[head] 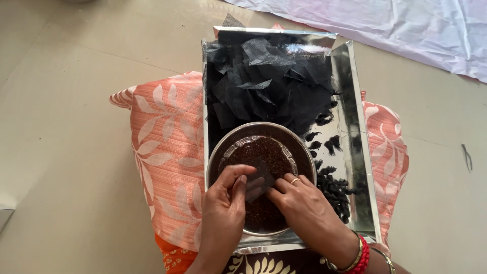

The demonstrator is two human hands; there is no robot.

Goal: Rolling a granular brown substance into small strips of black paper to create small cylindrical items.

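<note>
A round steel plate [215, 155] full of small dark brown seeds [264, 152] sits in the near end of a shiny silver tray [350, 101]. Both hands are over the plate. My left hand [225, 203] and my right hand [304, 203] together pinch a small square of black net cloth [259, 180] just above the seeds. The right hand wears a ring and red and gold bangles. A heap of black net pieces [266, 83] fills the far half of the tray. Several small tied black bundles [332, 185] lie to the right of the plate.
The tray rests on an orange pillow with a white leaf pattern [162, 147] on a beige tiled floor [71, 101]. A pale pink sheet [406, 25] lies at the far right. A small dark thin object [466, 157] lies on the floor at right.
</note>
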